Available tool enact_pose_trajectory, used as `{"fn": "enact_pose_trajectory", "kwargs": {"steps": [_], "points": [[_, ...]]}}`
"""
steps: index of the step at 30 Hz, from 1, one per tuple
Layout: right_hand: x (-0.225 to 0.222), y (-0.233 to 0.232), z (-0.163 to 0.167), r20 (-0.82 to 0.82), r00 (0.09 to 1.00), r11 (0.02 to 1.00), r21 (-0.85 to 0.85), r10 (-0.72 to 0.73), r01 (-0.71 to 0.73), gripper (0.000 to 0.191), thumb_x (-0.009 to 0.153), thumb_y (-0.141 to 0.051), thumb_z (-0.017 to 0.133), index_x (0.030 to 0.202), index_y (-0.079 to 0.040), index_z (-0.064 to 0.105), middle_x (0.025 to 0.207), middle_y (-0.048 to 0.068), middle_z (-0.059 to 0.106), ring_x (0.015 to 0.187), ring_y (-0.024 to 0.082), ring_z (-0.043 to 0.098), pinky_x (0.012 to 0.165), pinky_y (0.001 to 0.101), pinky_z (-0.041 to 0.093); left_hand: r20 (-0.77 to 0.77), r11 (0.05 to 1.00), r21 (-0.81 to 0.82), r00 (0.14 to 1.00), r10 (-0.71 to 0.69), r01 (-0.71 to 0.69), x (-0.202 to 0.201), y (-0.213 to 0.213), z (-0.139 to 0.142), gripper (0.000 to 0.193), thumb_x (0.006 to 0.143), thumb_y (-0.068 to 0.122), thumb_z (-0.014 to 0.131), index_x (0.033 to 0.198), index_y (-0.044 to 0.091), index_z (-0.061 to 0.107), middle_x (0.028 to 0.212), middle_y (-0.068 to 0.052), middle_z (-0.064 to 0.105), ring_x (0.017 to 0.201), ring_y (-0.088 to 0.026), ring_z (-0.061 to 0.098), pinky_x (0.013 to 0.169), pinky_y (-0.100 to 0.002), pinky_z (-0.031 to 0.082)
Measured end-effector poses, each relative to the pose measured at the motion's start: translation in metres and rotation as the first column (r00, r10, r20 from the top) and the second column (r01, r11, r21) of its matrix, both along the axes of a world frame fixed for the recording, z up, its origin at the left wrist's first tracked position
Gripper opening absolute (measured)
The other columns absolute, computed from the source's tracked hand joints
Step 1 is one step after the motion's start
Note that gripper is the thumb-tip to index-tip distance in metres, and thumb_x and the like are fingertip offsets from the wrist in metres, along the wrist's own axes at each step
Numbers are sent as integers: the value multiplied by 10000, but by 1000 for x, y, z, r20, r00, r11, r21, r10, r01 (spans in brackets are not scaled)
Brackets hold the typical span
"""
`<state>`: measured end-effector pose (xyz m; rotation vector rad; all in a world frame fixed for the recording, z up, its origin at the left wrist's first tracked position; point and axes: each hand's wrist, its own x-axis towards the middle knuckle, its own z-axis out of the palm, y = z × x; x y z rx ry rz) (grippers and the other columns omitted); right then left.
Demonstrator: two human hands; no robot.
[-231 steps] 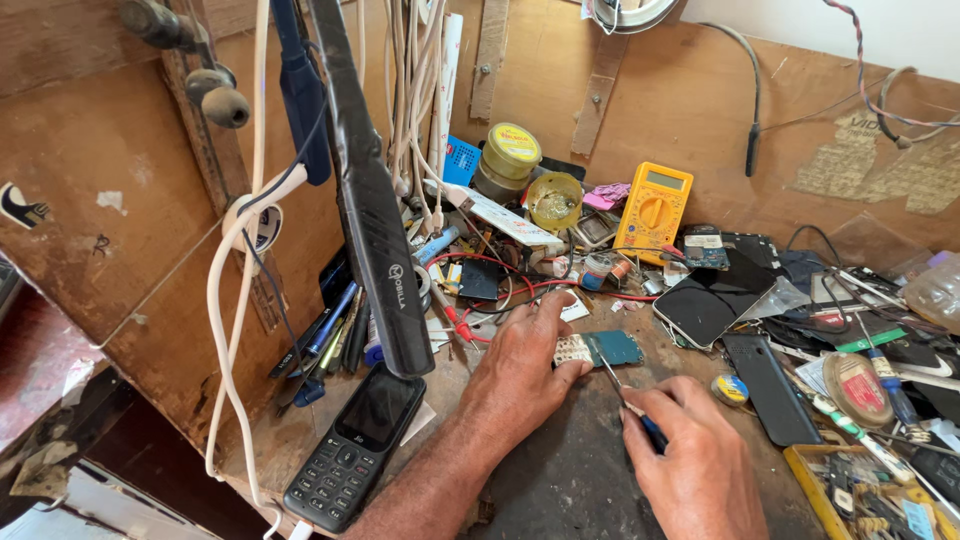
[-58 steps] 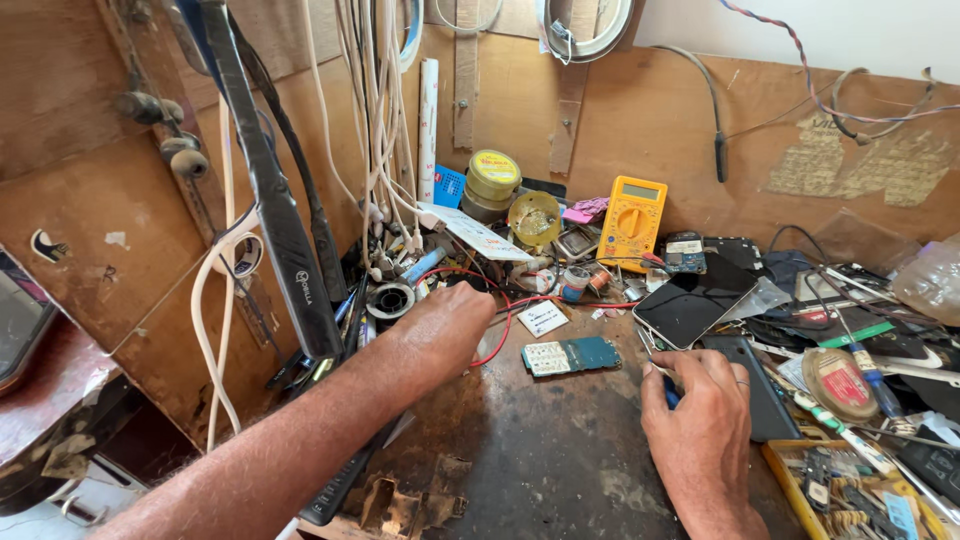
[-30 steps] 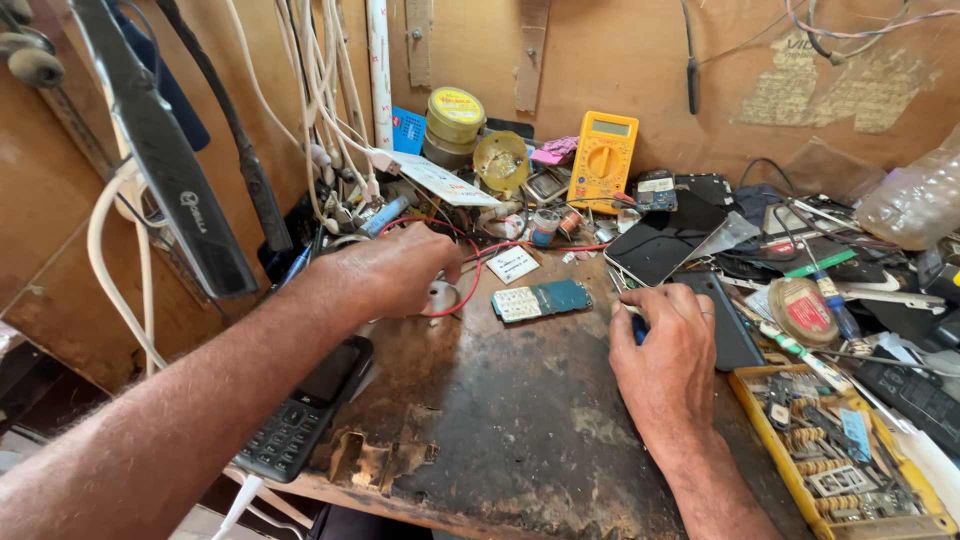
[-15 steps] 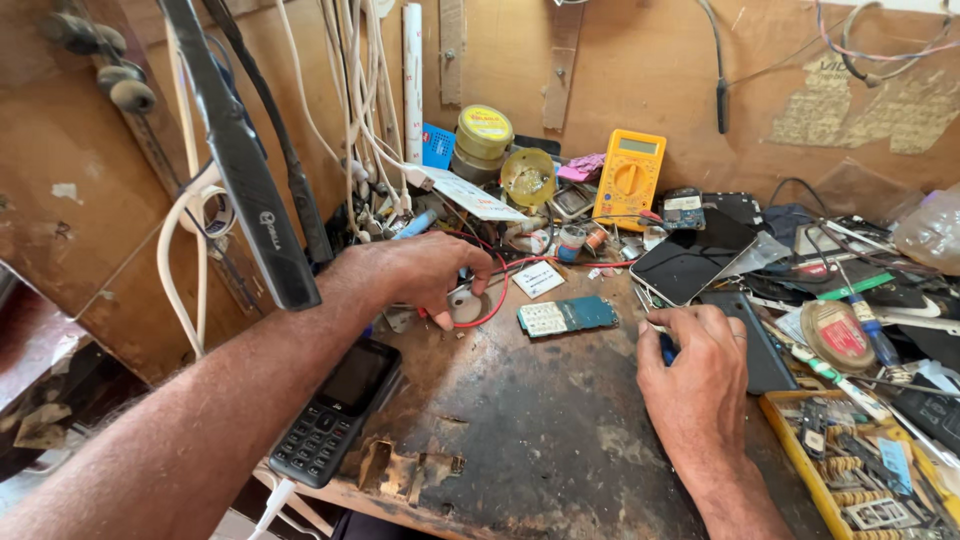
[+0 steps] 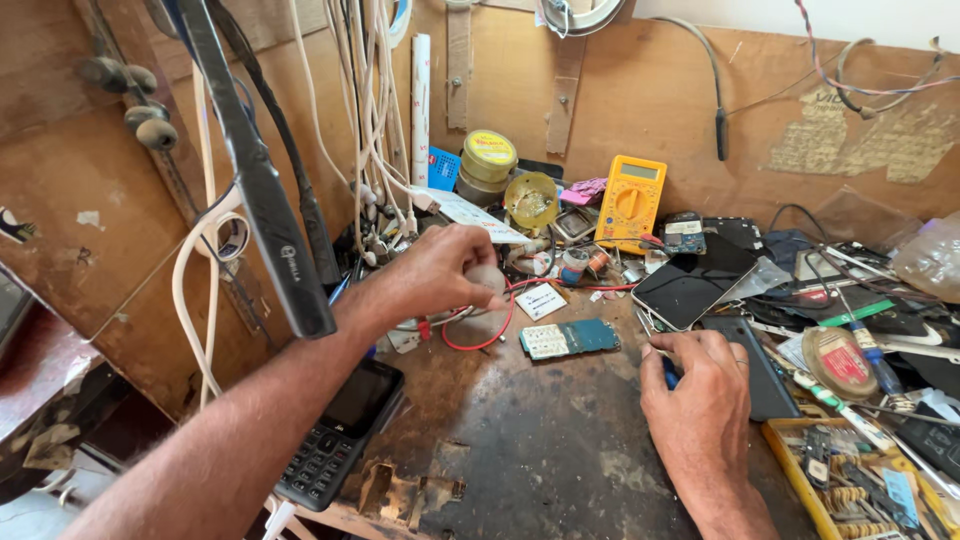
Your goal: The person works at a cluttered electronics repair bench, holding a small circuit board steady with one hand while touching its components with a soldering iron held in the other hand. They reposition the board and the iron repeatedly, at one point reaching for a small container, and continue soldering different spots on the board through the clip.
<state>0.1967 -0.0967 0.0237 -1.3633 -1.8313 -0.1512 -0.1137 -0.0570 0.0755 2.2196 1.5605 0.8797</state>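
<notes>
Hands first, as we see them over a cluttered repair bench: our left hand (image 5: 440, 275) hovers w/ fingers pinched round a small pale object, too hidden to name, just above a loop of red wire (image 5: 480, 335).

Far left, a black keypad phone (image 5: 340, 432) lies near the bench edge, screen up, beside our left forearm.

Centre: a bare circuit board (image 5: 570, 339), white keypad half at left, blue-green half at right, lies flat on the dark worktop (image 5: 530, 450). Its long axis runs approx. left to right, tilted slightly up toward the right. It sits between the two hands, touching neither.

Right of it, our right hand (image 5: 700, 395) rests knuckles-up, curled round a thin blue-handled tool (image 5: 668, 372) whose tip points up-left, toward the board.

Behind: a yellow multimeter (image 5: 630, 200) stands against the wooden back wall. A dark smartphone (image 5: 690, 285) lies screen-up nearby.
</notes>
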Motion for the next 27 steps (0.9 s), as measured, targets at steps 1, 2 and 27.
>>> {"fn": "enact_pose_trajectory", "kwargs": {"steps": [1,2,27], "points": [[0,0,0,-8,1000,1000,-6,3,-3,160,872,-154,725,971,-37,768,984,160,677,994,360,588,882,470,467,80,1000,3,996,28,-28,3,1,-2,491,615,299,933,963,39,703,860,-116,748,804,-214,738,715,-380,580],[0,0,0,-15,1000,1000,-10,5,-5,158,870,-151,724,971,-38,768,986,159,678,990,359,589,875,468,467,120,999,16,992,38,-41,7,3,-4,474,635,271,928,994,40,722,864,-115,759,796,-197,737,705,-364,579],[-20,-3,15,-89,926,926,131,368,-355,179,814,-174,798,949,-60,768,972,80,741,959,291,630,834,384,501,627,992,97,779,-2,-76,117,-59,-44,275,795,76,802,1043,46,685,868,-53,739,779,-109,706,666,-284,558]]}}
